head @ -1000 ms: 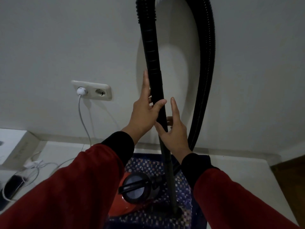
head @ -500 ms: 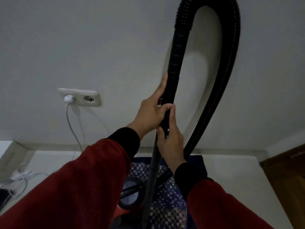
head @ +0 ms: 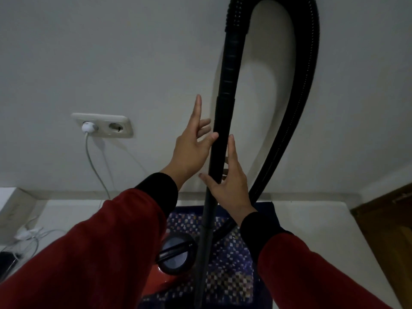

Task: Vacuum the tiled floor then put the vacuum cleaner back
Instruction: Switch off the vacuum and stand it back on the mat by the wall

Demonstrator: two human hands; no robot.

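Observation:
The vacuum's black wand stands upright against the white wall, and its ribbed hose loops over the top and runs down on the right. The red vacuum body, with a round dark cap, sits at the wand's foot on a blue chequered mat. My left hand is spread just left of the wand, only its thumb tip touching the wand. My right hand lies flat against the wand's right side, fingers straight, thumb across the front, not closed around it.
A double wall socket at the left holds a white plug, whose cable drops to the pale tiled floor. A box and loose cables lie at the far left. A brown wooden door stands at the right.
Both hands have loosened from the wand: the left has opened and drawn off to the left, and the right has flattened. The wand now stands more upright.

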